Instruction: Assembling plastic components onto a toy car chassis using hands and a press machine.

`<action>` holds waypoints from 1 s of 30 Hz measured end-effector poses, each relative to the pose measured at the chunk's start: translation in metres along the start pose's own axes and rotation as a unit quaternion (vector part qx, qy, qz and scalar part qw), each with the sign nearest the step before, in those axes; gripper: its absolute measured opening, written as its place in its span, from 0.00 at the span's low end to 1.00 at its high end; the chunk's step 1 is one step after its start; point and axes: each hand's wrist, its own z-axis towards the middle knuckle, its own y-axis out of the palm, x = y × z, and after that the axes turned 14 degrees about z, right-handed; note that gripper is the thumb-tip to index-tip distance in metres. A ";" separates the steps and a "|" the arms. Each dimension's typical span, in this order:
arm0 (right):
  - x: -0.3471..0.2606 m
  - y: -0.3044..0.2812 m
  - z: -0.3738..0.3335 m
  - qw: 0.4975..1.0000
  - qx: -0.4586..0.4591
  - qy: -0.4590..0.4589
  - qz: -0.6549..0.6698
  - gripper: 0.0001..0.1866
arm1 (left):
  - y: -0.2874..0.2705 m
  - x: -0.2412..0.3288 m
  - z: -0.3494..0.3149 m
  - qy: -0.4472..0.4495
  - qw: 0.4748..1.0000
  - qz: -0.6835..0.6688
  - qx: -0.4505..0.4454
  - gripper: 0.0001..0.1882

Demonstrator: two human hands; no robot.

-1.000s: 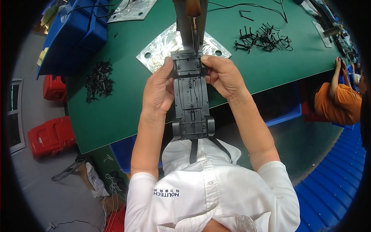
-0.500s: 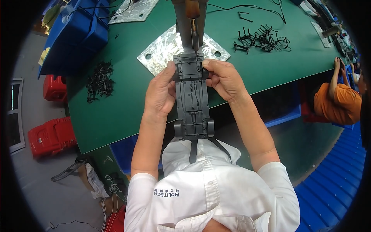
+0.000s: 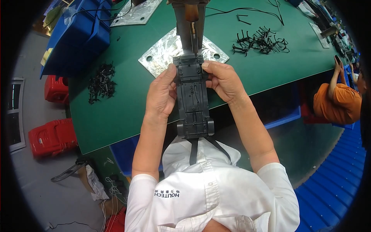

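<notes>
A long black plastic toy car chassis (image 3: pixel 192 98) lies lengthwise before me, its near end close to my shirt. Wheels show at its near corners. My left hand (image 3: pixel 161 92) grips its left edge near the far end, thumb on top. Opposite, my right hand (image 3: pixel 225 80) pinches the right edge, thumb and finger at the far wheel area. Directly above the far end stands a machine with a thin vertical metal tip (image 3: pixel 194 40). That tip is at the chassis's far right corner; whether it touches I cannot tell. Under the machine is a shiny metal base plate (image 3: pixel 161 54).
On the green table (image 3: pixel 127 112) lie a pile of small black parts (image 3: pixel 102 83) at left and a heap of black bent pieces (image 3: pixel 262 41) at right. Blue bins (image 3: pixel 77 42) stand far left, red stools (image 3: pixel 54 137) below. A person in orange (image 3: pixel 335 101) sits at right.
The chassis and my hands have shifted only very slightly at the machine's tip. Both hands keep the same hold.
</notes>
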 end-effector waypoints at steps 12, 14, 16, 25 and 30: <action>0.007 -0.007 -0.022 1.000 -0.007 0.020 -0.013 0.14 | 0.000 -0.007 -0.024 -0.005 0.999 0.008 -0.034 0.18; 0.011 -0.009 -0.027 1.000 -0.013 0.024 -0.004 0.15 | -0.002 -0.010 -0.031 -0.005 0.999 0.015 -0.043 0.18; 0.015 -0.008 -0.034 0.999 -0.040 0.027 0.000 0.18 | -0.005 -0.013 -0.039 0.002 0.999 0.019 -0.041 0.16; 0.029 -0.001 -0.064 0.997 -0.046 0.053 0.024 0.17 | -0.007 -0.017 -0.078 0.029 1.000 -0.001 0.000 0.17; 0.037 -0.001 -0.071 0.996 -0.057 0.062 0.028 0.17 | -0.013 -0.020 -0.091 0.023 1.000 -0.003 -0.012 0.18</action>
